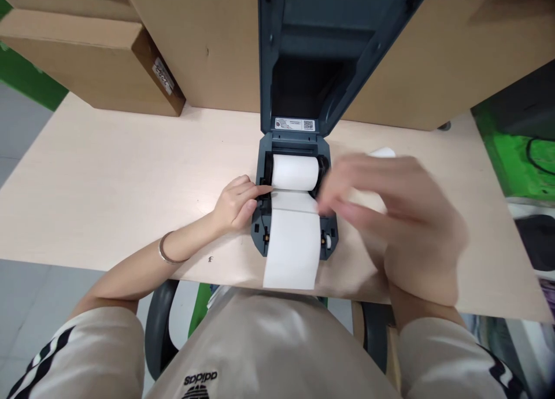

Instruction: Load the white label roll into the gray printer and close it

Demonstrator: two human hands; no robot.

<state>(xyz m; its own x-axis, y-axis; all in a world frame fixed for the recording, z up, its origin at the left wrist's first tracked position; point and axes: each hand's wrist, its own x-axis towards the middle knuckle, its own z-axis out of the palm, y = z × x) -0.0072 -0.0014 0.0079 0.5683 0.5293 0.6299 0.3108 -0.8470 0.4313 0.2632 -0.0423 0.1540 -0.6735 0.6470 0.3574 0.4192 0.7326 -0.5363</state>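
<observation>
A dark grey label printer stands on the table with its lid raised. Inside it lies a white label roll, and its paper strip runs out over the front, past the table edge. My left hand is at the printer's left side, index finger stretched to the strip's left edge by the roll, the other fingers curled. Blurred by motion, my right hand hovers at the printer's right side, fingertips near the strip's right edge; whether it holds anything is unclear.
Large cardboard boxes stand behind the printer, with a smaller box at the back left. A white object lies partly hidden behind my right hand on the table. Chair armrests show below the table's front edge.
</observation>
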